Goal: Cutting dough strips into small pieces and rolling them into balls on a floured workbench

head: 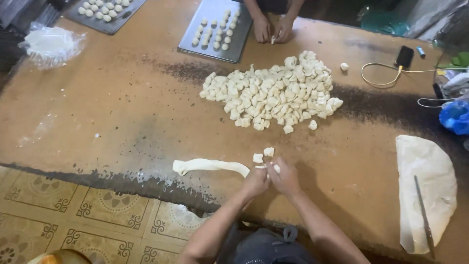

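left hand [255, 182]: closed on the near end of the dough rope [210, 165], fingers pinched together.
right hand [285, 177]: closed too, pinching a small dough bit at the rope's end, touching the left hand.
dough rope: flat on the desk [122, 107], running left from the hands, far end free.
cut pieces [263, 155]: two small lumps just beyond the hands, apart from the rope.
dough pile [273, 93]: big heap of like lumps, further beyond the rope, mid-desk.
handling: judged soft, light, stretchy, slightly tacky; sags if lifted by one end. Best gripped close to the tear point, pinch with fingertips, other hand supporting the rope.
dough sheet [424, 188]: flat half-round slab well right of the rope, long knife [424, 215] lying on it.
trays: grey tray [215, 29] with rows of rolled balls beyond the pile; second tray [105, 12] far left of it, also balls.
other person's hands [271, 30]: at the desk's far edge, beside the grey tray, on a small lump.
packages: clear plastic bag [51, 44] far left of the pile; blue bag [455, 116] far right. No labels or signs legible.
misc: dark phone [404, 56] on a pale cable, right of the pile.
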